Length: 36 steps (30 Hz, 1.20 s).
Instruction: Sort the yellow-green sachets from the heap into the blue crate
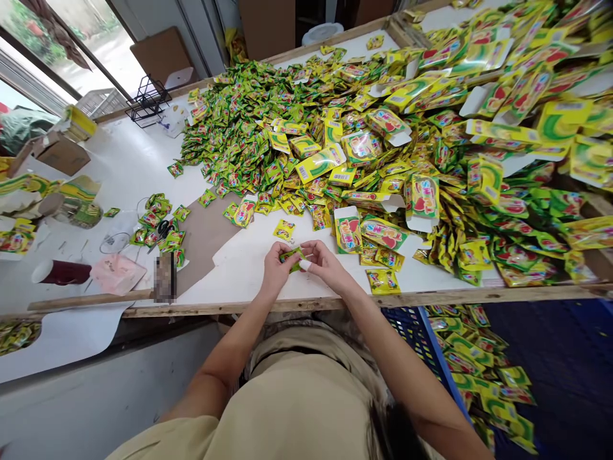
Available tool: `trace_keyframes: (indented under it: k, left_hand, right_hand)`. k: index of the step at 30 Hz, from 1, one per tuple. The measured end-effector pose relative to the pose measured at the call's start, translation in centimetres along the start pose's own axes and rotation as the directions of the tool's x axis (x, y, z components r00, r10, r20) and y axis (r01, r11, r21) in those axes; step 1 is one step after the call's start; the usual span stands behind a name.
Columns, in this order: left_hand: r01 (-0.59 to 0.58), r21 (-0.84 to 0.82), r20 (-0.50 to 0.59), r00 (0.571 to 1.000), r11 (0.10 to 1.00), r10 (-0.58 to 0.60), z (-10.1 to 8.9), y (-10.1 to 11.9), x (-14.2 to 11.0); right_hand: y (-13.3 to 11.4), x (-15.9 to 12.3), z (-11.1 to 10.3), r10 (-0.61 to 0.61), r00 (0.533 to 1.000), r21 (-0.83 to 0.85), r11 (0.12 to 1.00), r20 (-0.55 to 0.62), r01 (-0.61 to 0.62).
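Near the front edge of the white table, my left hand [278,267] and my right hand [324,265] hold a small green-and-yellow packet [291,257] between them. The fingers of both hands are closed on it, partly hiding it. A white covering shows on my right thumb. Just beyond my hands lies a single yellow packet [284,229]. To the right of my right hand stands a small open box [348,230] with a white flap, and another yellow packet [383,281] lies by the table edge.
A big heap of green packets [239,128] covers the back; yellow boxes [493,57] pile up at the right. At left are a dark red cup [64,272], a clear jar [76,212], scissors [165,228] and a black wire rack [147,102]. Below right, a blue crate [433,358] holds packets.
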State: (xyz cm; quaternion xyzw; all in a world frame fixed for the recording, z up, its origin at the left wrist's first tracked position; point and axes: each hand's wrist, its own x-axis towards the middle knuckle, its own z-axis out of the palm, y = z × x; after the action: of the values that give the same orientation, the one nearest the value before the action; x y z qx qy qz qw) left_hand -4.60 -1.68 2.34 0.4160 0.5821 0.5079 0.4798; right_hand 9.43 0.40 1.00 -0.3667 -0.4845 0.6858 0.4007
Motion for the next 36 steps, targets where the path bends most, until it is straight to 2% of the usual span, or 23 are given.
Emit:
trace_keyframes:
  k: [2,5,8,10,12,14,15,17,19,22,24,26,29,31,36]
  left_hand:
    - [-0.045,0.066,0.044,0.998,0.997,0.042,0.0,0.2,-0.1]
    - [-0.038,0.091,0.087,0.996,0.995,0.03,-0.3,0.6,0.8]
    - [-0.056,0.276,-0.024,0.998,0.959,0.065,-0.9,0.7,3.7]
    - [-0.076,0.544,-0.114,0.98,0.836,0.164,-1.2,0.5,6.3]
    - [-0.025,0.763,-0.125,0.975,0.645,0.186,-1.3,0.3,8.4]
    - [0.008,0.861,-0.1,0.983,0.508,0.154,-1.2,0.2,9.7]
    - [0.003,0.871,-0.08,0.988,0.492,0.135,-1.1,0.2,9.9]
    - [-0.045,0.825,-0.019,0.994,0.564,0.106,-0.9,0.2,9.5]
    - [-0.103,0.69,0.058,0.995,0.717,0.087,-0.6,0.4,8.4]
    - [-0.118,0.354,0.181,0.982,0.928,0.056,0.0,0.6,6.0]
    - [-0.036,0.111,0.254,0.967,0.993,0.006,0.5,0.7,4.5]
    - [0.095,-0.093,0.286,0.956,0.991,-0.065,1.0,0.7,3.2]
    - [0.213,-0.28,0.237,0.96,0.936,-0.147,1.7,0.6,1.8]
    - [0.205,-0.316,0.202,0.969,0.926,-0.145,2.0,0.5,1.1]
    - [0.08,-0.25,0.134,0.99,0.965,-0.047,2.5,0.3,0.5]
  right_hand:
    - [0.0,0.0,0.0,0.057,0.998,0.013,0.998,0.016,-0.057]
    - [0.1,0.0,-0.1,0.107,0.994,0.028,0.994,0.002,-0.107]
    - [0.4,-0.1,-0.4,0.13,0.991,0.018,0.991,-0.01,-0.13]
    - [0.9,-0.2,-0.7,0.157,0.987,0.024,0.987,-0.024,-0.156]
    - [1.3,-0.3,-1.0,0.181,0.981,0.046,0.983,-0.066,-0.179]
    - [1.6,-0.4,-1.3,0.19,0.973,0.058,0.981,-0.134,-0.183]
    - [1.6,-0.4,-1.5,0.185,0.968,0.054,0.982,-0.169,-0.178]
    - [1.5,-0.3,-1.7,0.159,0.962,0.04,0.987,-0.22,-0.154]
    - [1.2,-0.2,-1.8,0.128,0.964,0.059,0.991,-0.234,-0.117]
    - [0.6,0.1,-1.6,0.108,0.973,0.154,0.985,-0.206,-0.077]
    - [0.4,0.4,-1.3,0.111,0.972,0.206,0.976,-0.208,-0.067]
    - [0.3,0.6,-1.1,0.111,0.962,0.226,0.973,-0.249,-0.054]
    - [0.1,0.7,-0.9,0.106,0.946,0.211,0.977,-0.307,-0.041]
    - [0.1,0.6,-0.9,0.107,0.941,0.192,0.98,-0.322,-0.046]
    - [0.3,0.2,-1.1,0.071,0.948,0.084,0.995,-0.31,-0.047]
